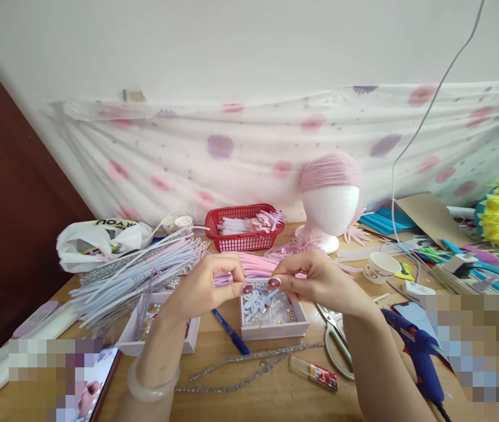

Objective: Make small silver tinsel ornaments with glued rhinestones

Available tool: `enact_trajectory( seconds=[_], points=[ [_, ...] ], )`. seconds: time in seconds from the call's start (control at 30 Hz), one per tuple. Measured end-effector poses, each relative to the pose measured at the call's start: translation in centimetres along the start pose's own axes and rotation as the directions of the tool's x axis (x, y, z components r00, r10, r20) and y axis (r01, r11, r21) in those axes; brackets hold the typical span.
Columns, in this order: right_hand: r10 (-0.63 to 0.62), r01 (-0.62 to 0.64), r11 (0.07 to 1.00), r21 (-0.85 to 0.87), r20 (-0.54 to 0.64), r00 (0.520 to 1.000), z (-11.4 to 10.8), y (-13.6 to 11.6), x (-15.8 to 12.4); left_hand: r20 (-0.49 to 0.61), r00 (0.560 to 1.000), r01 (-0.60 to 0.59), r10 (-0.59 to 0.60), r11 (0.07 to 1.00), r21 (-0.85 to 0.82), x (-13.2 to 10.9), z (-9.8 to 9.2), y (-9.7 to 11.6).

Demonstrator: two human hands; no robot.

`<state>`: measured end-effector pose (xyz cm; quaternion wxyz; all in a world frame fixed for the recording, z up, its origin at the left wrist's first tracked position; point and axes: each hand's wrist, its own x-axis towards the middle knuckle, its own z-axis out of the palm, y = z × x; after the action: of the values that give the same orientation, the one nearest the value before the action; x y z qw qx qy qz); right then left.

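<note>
My left hand (215, 282) and my right hand (310, 280) face each other above a small white box (276, 333). Each pinches thumb against fingers, the tips a short way apart. Something thin and pale seems to run between them, too small to make out. Inside the box lie pale blue fuzzy loops (255, 302), like bent pipe cleaners, among clear wrapping and small beads. Pink pipe cleaners (249, 266) are spread just behind my hands. Under my left forearm sits a second white box (191, 335) holding colourful gems, partly hidden.
A blue pen (231, 332), silver sparkly strands (214, 370), a lighter (313, 373), scissors (338, 349) and a blue glue gun (414, 351) lie nearby. Behind stand a red basket (245, 241), a foam head (331, 205) and a paper cup (380, 268). Pale pipe cleaners (130, 278) pile up leftward.
</note>
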<state>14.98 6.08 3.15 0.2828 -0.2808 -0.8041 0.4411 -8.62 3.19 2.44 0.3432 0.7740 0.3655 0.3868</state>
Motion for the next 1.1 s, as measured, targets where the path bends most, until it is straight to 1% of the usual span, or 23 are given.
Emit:
enact_trajectory(
  seconds=[0.07,0.13,0.2,0.27,0.33,0.37,0.43,0.5,0.53,0.57,0.63,0.7,0.73,0.77,0.83,0.9,0.93,1.0,1.1],
  points=[
    [0.017,-0.016,0.998,0.060,-0.017,1.000,0.2,-0.1,0.0,-0.096,0.995,-0.024,0.014,0.994,-0.105,0.1,0.1,-0.2],
    [0.022,-0.019,0.991,0.133,-0.021,1.000,0.6,0.0,0.2,-0.234,0.972,-0.082,0.034,0.977,-0.197,0.3,0.6,-0.4],
    [0.021,-0.017,0.978,0.207,-0.021,1.000,1.3,0.2,0.6,-0.386,0.921,-0.158,0.051,0.955,-0.251,0.6,1.5,-0.6],
    [0.019,-0.013,0.965,0.260,-0.020,1.000,2.2,0.5,1.1,-0.514,0.857,-0.214,0.036,0.932,-0.292,0.8,2.7,-0.7],
    [0.014,-0.008,0.952,0.307,-0.018,1.000,3.3,0.8,1.7,-0.590,0.807,-0.243,-0.029,0.894,-0.377,1.0,3.9,-0.5],
    [0.016,-0.010,0.940,0.342,-0.013,1.000,3.9,0.9,2.0,-0.595,0.799,-0.243,-0.085,0.860,-0.449,1.1,4.5,-0.4],
    [0.019,-0.017,0.910,0.415,-0.001,1.000,4.7,1.0,2.4,-0.535,0.816,-0.209,-0.219,0.751,-0.627,1.2,5.3,0.0],
    [0.013,-0.014,0.894,0.448,0.006,1.000,5.0,1.0,2.7,-0.430,0.843,-0.146,-0.322,0.632,-0.761,1.4,5.7,0.2],
    [0.003,-0.003,0.896,0.444,0.002,1.000,5.0,1.0,2.7,-0.399,0.848,-0.126,-0.349,0.597,-0.792,1.5,5.7,0.2],
    [-0.012,0.015,0.902,0.431,-0.010,1.000,4.8,0.9,2.7,-0.395,0.844,-0.123,-0.362,0.587,-0.800,1.5,5.6,0.1],
    [-0.033,0.052,0.918,0.392,-0.055,0.998,4.1,0.9,2.5,-0.444,0.820,-0.143,-0.361,0.622,-0.770,1.7,5.0,-0.2],
    [-0.024,0.064,0.934,0.351,-0.117,0.993,3.2,0.9,2.3,-0.512,0.800,-0.156,-0.313,0.715,-0.681,1.7,4.2,-0.7],
    [-0.009,0.057,0.941,0.333,-0.144,0.989,2.8,0.9,2.1,-0.531,0.804,-0.150,-0.267,0.773,-0.616,1.6,3.7,-0.9],
    [0.008,0.044,0.947,0.317,-0.161,0.987,2.3,0.8,1.9,-0.530,0.820,-0.136,-0.214,0.828,-0.544,1.5,3.3,-1.1],
    [0.026,0.023,0.956,0.293,-0.165,0.986,1.6,0.7,1.5,-0.469,0.874,-0.092,-0.125,0.906,-0.413,1.3,2.5,-1.1],
    [0.015,0.028,0.962,0.272,-0.154,0.988,1.0,0.5,1.2,-0.362,0.928,-0.038,-0.088,0.944,-0.328,1.0,1.9,-1.0],
    [0.006,0.032,0.966,0.255,-0.145,0.989,0.8,0.4,1.1,-0.308,0.948,-0.014,-0.082,0.955,-0.297,0.9,1.7,-0.9],
    [-0.007,0.035,0.974,0.223,-0.124,0.992,0.5,0.3,1.0,-0.215,0.975,0.006,-0.057,0.973,-0.232,0.8,1.4,-0.7],
    [0.006,0.005,0.978,0.207,-0.054,0.999,0.5,0.5,1.0,-0.085,0.996,-0.004,-0.008,0.990,-0.139,0.6,1.0,-0.6]
  ],
)
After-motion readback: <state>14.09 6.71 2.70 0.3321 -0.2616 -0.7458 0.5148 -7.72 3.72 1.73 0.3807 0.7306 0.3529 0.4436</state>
